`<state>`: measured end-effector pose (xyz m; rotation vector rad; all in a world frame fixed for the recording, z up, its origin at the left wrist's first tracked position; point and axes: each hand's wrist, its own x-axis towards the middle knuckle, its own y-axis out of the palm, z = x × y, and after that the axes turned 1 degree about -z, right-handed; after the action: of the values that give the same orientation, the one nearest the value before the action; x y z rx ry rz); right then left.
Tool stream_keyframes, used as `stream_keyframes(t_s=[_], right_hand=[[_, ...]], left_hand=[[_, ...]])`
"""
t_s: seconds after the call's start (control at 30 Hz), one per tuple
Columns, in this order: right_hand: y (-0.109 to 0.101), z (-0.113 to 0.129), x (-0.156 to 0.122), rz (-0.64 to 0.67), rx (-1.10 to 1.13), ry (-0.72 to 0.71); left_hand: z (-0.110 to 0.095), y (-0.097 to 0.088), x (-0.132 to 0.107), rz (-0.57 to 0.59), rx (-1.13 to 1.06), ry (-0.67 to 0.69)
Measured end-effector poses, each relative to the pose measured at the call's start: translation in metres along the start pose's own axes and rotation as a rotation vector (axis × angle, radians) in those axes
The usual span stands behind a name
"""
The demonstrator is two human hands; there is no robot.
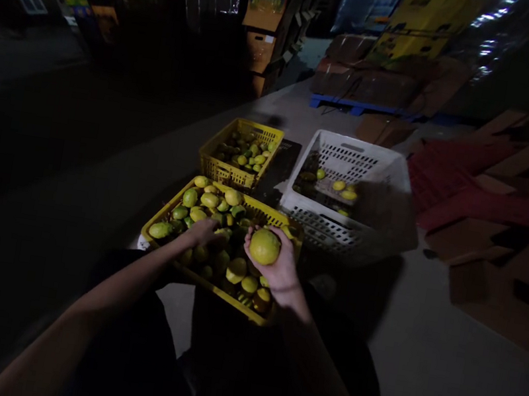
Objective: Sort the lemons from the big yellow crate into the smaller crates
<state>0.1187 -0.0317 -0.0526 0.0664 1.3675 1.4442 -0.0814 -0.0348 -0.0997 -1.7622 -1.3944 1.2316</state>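
"One large yellow fruit (pixel 265 248) sits in the right hand (pixel 284 267), correct?"

"Yes, cradled against the upturned palm with the fingers curled round it, above the right part of the near yellow crate (pixel 269 213)"

"And the left hand (pixel 203 232)?"

"It reaches down among the loose fruits (pixel 236 270) in the near yellow crate, left of the held one; its fingertips are hidden, so I can't tell whether it grips any"

"What stands around that crate?"

"Just behind it, another yellow crate (pixel 226 170) of green and yellow fruits; behind it to the right, a white crate (pixel 323 208) with a few inside"

"Farther out?"

"Stacked boxes (pixel 259 50) well behind it, a blue pallet (pixel 356 109) behind and rightward, and loose cardboard (pixel 481 286) well to its right"
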Motion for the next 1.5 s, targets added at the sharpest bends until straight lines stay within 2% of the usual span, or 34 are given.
stream_keyframes(t_s=[0.07,0.13,0.23,0.3,0.4,0.53,0.67,0.8,0.9,0.97,1.07,1.17,1.27,1.37,1.5], right_hand=[[0.005,0.000,0.001,-0.094,0.043,-0.027],[0.008,-0.001,0.002,-0.179,0.089,-0.087],[0.010,-0.001,0.001,-0.244,0.112,-0.154],[0.009,0.000,0.000,-0.245,0.102,-0.165],[0.006,0.003,0.000,-0.247,0.087,-0.167],[0.000,0.007,0.003,-0.240,0.064,-0.165],[-0.005,0.009,0.003,-0.234,0.045,-0.170],[-0.006,0.007,0.005,-0.229,0.036,-0.227],[-0.006,0.005,0.006,-0.232,0.037,-0.279],[-0.006,0.006,0.006,-0.230,0.022,-0.274],[-0.005,0.006,0.005,-0.175,-0.007,-0.225],[-0.002,0.001,0.004,-0.084,-0.061,-0.258],[0.003,-0.009,0.002,-0.005,-0.099,-0.368],[0.007,-0.016,-0.001,0.039,-0.068,-0.478],[0.009,-0.012,-0.012,0.117,-0.104,-0.570]], left_hand=[[0.004,0.025,0.001,0.082,0.093,0.009],[-0.001,0.050,-0.005,0.129,0.122,0.047],[-0.016,0.082,-0.016,0.108,0.180,0.057],[-0.024,0.095,-0.018,0.069,0.218,0.018],[-0.027,0.101,-0.011,0.045,0.262,-0.084],[-0.016,0.095,-0.002,0.019,0.281,-0.205],[0.007,0.085,-0.005,0.000,0.237,-0.291],[0.028,0.079,-0.011,-0.006,0.134,-0.299],[0.033,0.074,-0.011,-0.066,0.036,-0.265],[0.032,0.064,-0.008,-0.131,-0.050,-0.209],[0.026,0.037,-0.008,-0.251,-0.181,-0.072],[0.013,0.011,-0.018,-0.388,-0.478,0.210],[-0.005,-0.003,-0.034,-0.411,-0.835,0.490],[-0.024,-0.005,-0.045,-0.426,-0.927,0.571],[-0.040,-0.007,-0.050,-0.502,-0.942,0.594]])
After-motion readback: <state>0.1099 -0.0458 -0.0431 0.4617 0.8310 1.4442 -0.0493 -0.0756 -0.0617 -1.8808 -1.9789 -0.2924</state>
